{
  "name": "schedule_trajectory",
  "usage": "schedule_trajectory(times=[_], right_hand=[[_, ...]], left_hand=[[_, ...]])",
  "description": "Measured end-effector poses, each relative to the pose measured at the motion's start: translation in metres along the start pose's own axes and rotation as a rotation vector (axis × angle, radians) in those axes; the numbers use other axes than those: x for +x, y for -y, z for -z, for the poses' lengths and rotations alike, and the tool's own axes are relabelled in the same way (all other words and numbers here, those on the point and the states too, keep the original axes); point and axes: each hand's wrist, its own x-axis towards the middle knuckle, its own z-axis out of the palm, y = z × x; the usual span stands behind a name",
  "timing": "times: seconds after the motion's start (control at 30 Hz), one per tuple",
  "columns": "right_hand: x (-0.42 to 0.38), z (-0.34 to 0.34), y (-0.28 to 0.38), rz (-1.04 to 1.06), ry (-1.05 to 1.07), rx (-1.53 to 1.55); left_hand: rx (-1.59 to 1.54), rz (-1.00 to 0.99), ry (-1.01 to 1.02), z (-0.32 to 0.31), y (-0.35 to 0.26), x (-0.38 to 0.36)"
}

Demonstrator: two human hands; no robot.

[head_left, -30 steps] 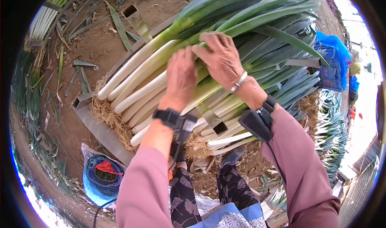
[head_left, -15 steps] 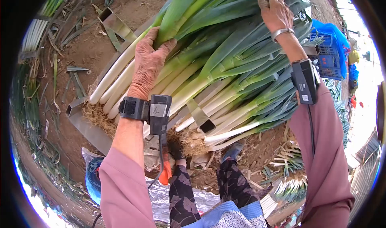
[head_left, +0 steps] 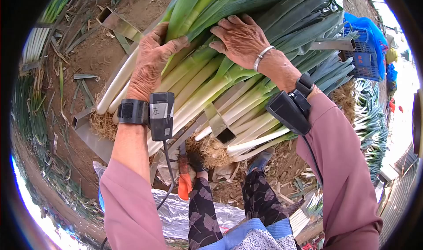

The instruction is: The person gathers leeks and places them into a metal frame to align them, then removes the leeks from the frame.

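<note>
Dirt ground (head_left: 79,49) below; hands (head_left: 241,42) on piled leeks (head_left: 198,71)

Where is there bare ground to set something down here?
Best patch: soil left of the rack, between its upper-left post and the cut leaf. Crowded: the rack itself, where leeks lie packed beneath the left hand and right hand.

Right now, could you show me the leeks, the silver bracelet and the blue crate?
Leeks (head_left: 204,93): head view, on a pale stalk near the middle of the pile.
Silver bracelet (head_left: 260,57): head view, on the band's outer face.
Blue crate (head_left: 365,64): head view, on its side wall.
</note>
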Motion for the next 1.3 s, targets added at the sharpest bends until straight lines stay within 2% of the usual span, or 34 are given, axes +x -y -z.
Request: schedule_trajectory(times=[0.03,0.1,0.13,0.2,0.23,0.3,0.33,0.4,0.43,0.5,0.53,0.63,0.7,0.77,0.83,0.9,0.97,1.03,1.1,1.17,1.2,1.23,1.3], right_hand=[[0.0,0.0,0.003,-0.001,-0.004,0.001],[-0.001,-0.01,0.007,-0.187,-0.131,-0.022],[0.0,-0.015,0.006,-0.19,-0.135,-0.02],[0.008,-0.027,-0.007,-0.397,-0.471,-0.171],[0.013,-0.03,-0.018,-0.403,-0.468,-0.167],[0.027,-0.011,-0.043,-0.54,-0.288,0.053],[0.033,0.007,-0.051,-0.541,-0.283,0.05],[0.04,0.032,-0.07,-0.31,0.422,0.248],[0.035,0.021,-0.071,-0.312,0.417,0.241],[0.018,-0.022,-0.059,-0.385,-0.192,-0.064],[0.014,-0.028,-0.058,-0.388,-0.265,-0.025],[0.006,-0.025,-0.049,-0.345,-0.342,-0.169],[0.002,-0.027,-0.051,-0.304,-0.281,-0.084],[0.006,-0.03,-0.052,0.108,-0.368,-0.1],[0.009,-0.032,-0.048,0.043,-0.342,0.009],[0.006,-0.024,-0.041,0.09,-0.428,-0.059],[0.001,-0.018,-0.038,0.1,-0.457,0.04],[-0.011,-0.016,-0.034,0.025,-0.24,0.04],[-0.027,-0.007,-0.032,0.032,-0.269,0.061],[-0.036,-0.005,-0.03,0.028,-0.352,0.121],[-0.039,-0.005,-0.028,0.037,-0.408,0.125],[-0.038,-0.004,-0.029,0.048,-0.405,0.121],[-0.037,0.0,-0.027,0.053,-0.453,0.194]], left_hand=[[-0.048,-0.002,0.017,0.001,-0.001,-0.002],[-0.086,-0.004,0.039,0.003,-0.006,-0.006],[-0.094,-0.015,0.042,0.003,-0.008,-0.008],[-0.099,-0.02,0.048,0.003,-0.01,-0.012],[-0.092,-0.024,0.055,0.003,-0.009,-0.014],[-0.086,-0.025,0.063,-0.001,-0.006,-0.016],[-0.058,-0.019,0.074,-0.005,-0.003,-0.017],[0.022,-0.043,0.087,-0.013,0.004,-0.013],[0.02,-0.051,0.088,-0.017,0.006,-0.006],[0.395,-0.145,-0.031,-0.029,0.008,0.005],[0.414,-0.13,0.029,-0.036,-0.009,0.006],[0.471,-0.119,0.066,-0.037,-0.009,0.021],[0.396,-0.097,0.027,-0.034,-0.003,0.024],[0.315,-0.077,-0.017,-0.031,0.001,0.026],[0.217,-0.085,-0.067,-0.029,0.003,0.03],[0.25,-0.065,-0.04,-0.032,-0.001,0.028],[0.307,-0.092,-0.096,-0.037,0.0,0.027],[0.402,-0.121,-0.103,-0.041,0.003,0.026],[0.49,-0.155,-0.125,-0.046,0.012,0.024],[0.702,-0.374,-0.27,-0.056,0.046,0.018],[0.845,-0.633,-0.314,-0.061,0.058,0.017],[0.841,-0.631,-0.326,-0.061,0.068,0.017],[0.997,-0.47,-0.276,-0.069,0.06,0.012]])
